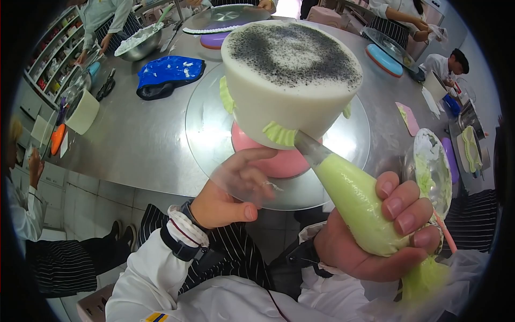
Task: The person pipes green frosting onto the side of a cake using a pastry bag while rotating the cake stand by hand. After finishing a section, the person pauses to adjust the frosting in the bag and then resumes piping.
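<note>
My right hand (pixel 386 231) is closed around a piping bag (pixel 354 198) filled with light green cream. Its metal tip (pixel 310 147) meets the lower side of a white round cake form (pixel 284 104), at the end of a ridged green piped swag (pixel 280 134). More green piping sits on the form's left and right sides. Dark speckles cover its top. Beneath it is a clear turntable plate (pixel 206 134) with a pink base (pixel 268 161). My left hand (pixel 233 188) is at the plate's front edge, thumb and index finger apart, holding nothing; its other fingers are partly blurred.
A bowl with green and white cream (pixel 432 166) stands at the right, beside a pink scraper (pixel 407 119). A blue cloth-like item (pixel 169 75) lies at left on the steel table (pixel 134 134). Further back are a cream bowl (pixel 140 43) and another turntable (pixel 220 19). Several people work around.
</note>
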`<action>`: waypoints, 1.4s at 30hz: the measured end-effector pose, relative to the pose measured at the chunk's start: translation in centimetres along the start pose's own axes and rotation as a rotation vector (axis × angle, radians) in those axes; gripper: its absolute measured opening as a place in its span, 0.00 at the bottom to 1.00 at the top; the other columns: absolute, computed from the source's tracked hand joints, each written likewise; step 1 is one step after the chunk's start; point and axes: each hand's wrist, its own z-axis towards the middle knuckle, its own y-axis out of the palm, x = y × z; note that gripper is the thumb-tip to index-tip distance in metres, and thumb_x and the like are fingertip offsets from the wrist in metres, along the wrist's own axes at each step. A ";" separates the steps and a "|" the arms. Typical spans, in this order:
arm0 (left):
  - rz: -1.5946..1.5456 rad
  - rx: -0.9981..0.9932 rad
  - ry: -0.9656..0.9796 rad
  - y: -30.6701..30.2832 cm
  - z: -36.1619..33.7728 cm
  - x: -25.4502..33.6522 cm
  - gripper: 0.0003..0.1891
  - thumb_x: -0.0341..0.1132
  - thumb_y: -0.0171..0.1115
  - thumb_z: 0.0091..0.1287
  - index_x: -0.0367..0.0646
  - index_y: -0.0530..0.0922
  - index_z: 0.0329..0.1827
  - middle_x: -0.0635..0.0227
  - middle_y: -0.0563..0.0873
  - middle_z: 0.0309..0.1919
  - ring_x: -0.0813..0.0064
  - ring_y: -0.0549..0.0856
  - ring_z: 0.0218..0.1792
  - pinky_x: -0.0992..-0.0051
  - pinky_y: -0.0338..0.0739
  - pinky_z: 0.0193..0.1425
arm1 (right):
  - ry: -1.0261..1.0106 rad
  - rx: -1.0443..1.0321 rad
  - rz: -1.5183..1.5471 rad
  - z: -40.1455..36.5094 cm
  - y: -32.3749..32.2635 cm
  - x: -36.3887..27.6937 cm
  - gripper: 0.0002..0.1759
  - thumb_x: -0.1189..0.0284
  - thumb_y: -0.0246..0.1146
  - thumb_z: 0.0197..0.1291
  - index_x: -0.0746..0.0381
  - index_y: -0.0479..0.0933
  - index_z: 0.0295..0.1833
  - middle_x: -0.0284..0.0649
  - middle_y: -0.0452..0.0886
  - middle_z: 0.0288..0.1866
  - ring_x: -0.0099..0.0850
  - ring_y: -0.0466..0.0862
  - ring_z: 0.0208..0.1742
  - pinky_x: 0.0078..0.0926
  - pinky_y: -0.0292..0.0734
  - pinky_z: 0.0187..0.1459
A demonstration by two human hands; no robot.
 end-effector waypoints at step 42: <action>-0.031 -0.008 0.002 0.3 0.0 0.3 0.48 0.42 0.77 0.49 0.38 0.57 0.69 0.71 0.81 0.39 0.78 0.79 0.46 0.78 0.71 0.48 | 0.078 0.032 0.039 0.5 -0.1 -0.3 0.10 0.61 0.48 0.68 0.52 0.73 0.43 0.30 0.71 0.35 0.26 0.70 0.40 0.30 0.66 0.46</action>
